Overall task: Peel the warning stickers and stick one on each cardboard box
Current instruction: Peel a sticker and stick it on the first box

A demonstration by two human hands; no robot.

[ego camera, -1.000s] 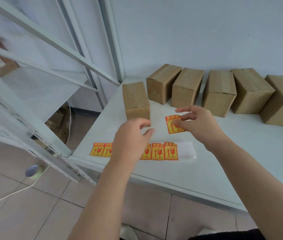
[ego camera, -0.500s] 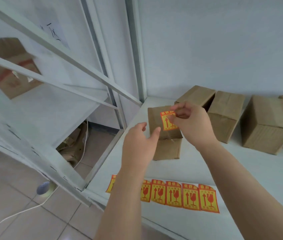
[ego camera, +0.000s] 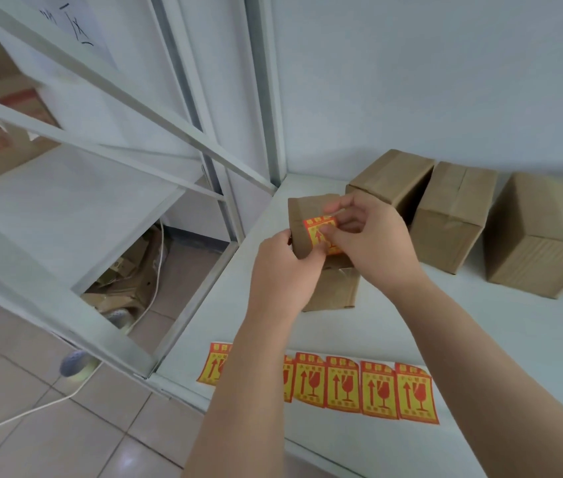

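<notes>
Right hand [ego camera: 373,246] pinches one red-and-yellow warning sticker [ego camera: 318,232] between thumb and curled fingers, holding it against the top face of the nearest cardboard box [ego camera: 333,291]. The left hand [ego camera: 283,270] curls round that box's left edge, just beside the sticker. Whether the sticker is fully pressed down cannot be told. Nearer the person than the grip, the sticker strip [ego camera: 359,388] lies flat on the white table [ego camera: 480,339], partly under the left forearm. Beyond and right of the grip, more boxes [ego camera: 452,215] stand in a row along the wall.
</notes>
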